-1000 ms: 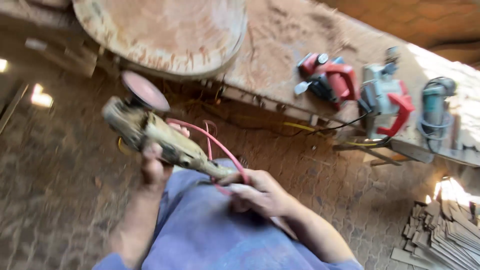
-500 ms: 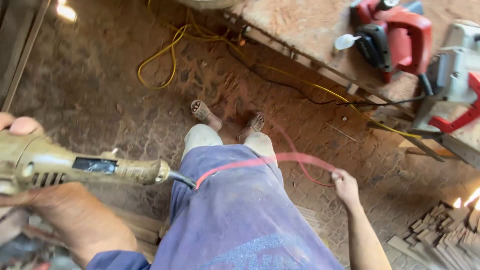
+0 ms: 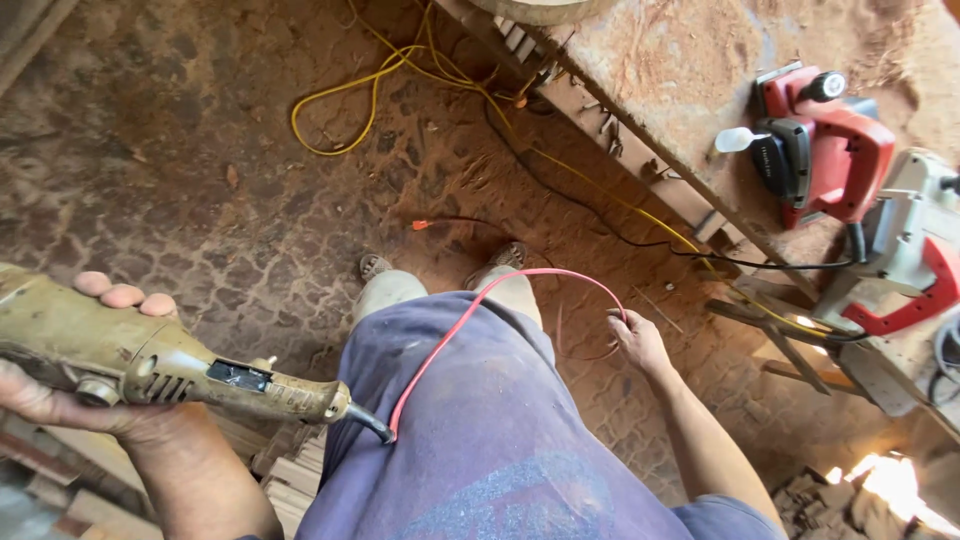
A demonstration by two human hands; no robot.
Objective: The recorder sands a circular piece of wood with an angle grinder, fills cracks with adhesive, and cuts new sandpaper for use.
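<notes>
Dusty red workshop floor is filling the frame as I'm swinging the grimy angle grinder [image 3: 150, 370] out to lower left, left hand [image 3: 70, 395] clamped round its body, while my right hand [image 3: 636, 338], now mid-frame, is pinching its red cord [image 3: 470, 310] clear of my legs.

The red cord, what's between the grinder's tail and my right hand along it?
Head view: only the red cord arcs from grinder to right hand, over the blue shirt.

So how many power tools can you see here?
3, perhaps more out of frame. A dusty grinder is in the left hand. A red tool and a grey and red tool lie on the workbench at right.
</notes>
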